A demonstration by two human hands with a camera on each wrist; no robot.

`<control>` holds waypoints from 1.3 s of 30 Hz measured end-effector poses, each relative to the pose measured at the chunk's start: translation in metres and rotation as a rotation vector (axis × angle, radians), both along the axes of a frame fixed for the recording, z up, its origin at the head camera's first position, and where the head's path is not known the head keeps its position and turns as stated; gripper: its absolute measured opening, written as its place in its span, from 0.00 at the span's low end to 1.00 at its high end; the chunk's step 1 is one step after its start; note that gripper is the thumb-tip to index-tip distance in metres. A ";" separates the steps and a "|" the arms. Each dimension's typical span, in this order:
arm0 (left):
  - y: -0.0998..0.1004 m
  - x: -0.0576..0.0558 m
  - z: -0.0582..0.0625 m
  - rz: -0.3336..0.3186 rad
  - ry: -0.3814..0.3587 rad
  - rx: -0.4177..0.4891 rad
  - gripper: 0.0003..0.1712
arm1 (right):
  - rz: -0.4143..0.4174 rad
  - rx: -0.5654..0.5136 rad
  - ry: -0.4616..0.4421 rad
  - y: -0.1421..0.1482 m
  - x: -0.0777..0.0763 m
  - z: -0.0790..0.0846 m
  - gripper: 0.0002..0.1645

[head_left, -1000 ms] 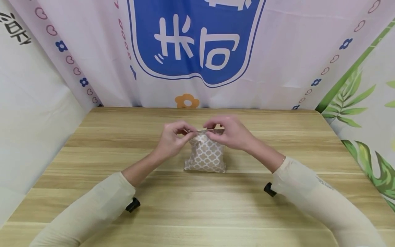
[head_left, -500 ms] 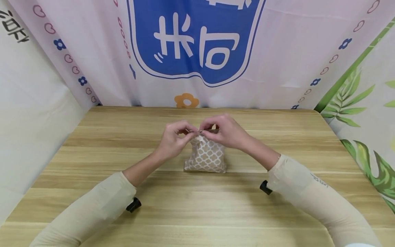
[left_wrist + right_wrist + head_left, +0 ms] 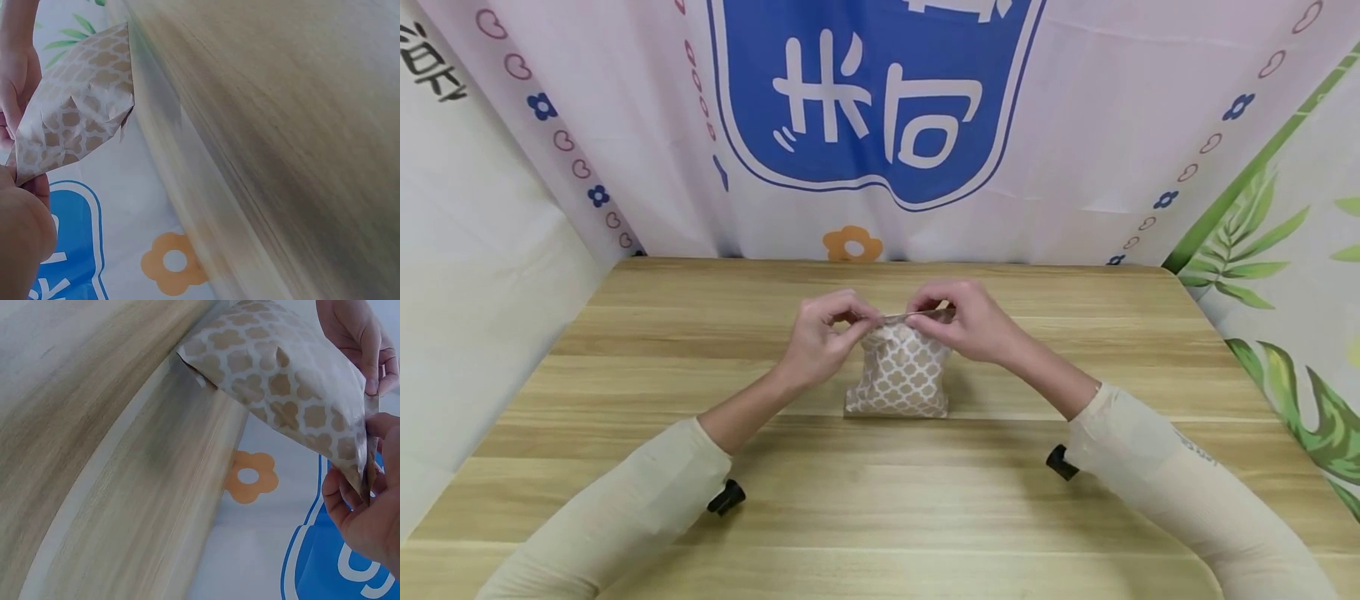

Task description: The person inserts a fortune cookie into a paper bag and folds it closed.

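A tan paper bag [image 3: 904, 375] with a white lattice print stands upright on the wooden table, its body bulging. Its top edge is folded into a narrow strip [image 3: 371, 437], seen in the right wrist view. My left hand [image 3: 826, 333] pinches the left end of that fold between thumb and fingers. At the right part of the fold, my right hand [image 3: 966, 321] pinches it the same way. In the left wrist view the bag [image 3: 81, 100] shows creases near the pinched corner. What is inside the bag is hidden.
The wooden table [image 3: 880, 508] reaches back to a hanging cloth [image 3: 1060, 167] with a blue printed sign and an orange flower. A leaf-patterned cloth [image 3: 1285, 250] hangs at the right, a white one [image 3: 490, 233] at the left.
My right hand moved left along the bag's top toward the left hand, then back right, still at the fold. The left hand and the bag have stayed almost in place.
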State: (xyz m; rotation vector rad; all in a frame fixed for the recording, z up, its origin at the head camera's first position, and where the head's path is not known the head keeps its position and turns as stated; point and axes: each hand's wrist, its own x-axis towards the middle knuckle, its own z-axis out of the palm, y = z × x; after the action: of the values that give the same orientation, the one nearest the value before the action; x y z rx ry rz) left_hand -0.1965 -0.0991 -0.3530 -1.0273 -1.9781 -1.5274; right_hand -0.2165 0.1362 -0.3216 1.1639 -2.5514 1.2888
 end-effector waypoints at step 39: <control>-0.013 -0.007 0.001 0.056 -0.349 0.037 0.03 | -0.119 -0.160 -0.133 0.026 -0.006 -0.016 0.07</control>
State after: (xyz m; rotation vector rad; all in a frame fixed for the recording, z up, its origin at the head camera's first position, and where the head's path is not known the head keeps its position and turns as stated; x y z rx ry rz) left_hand -0.2036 -0.1117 -0.3519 -0.7210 -2.1744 -1.8034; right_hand -0.2229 0.1620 -0.3378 0.9120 -2.5054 1.5560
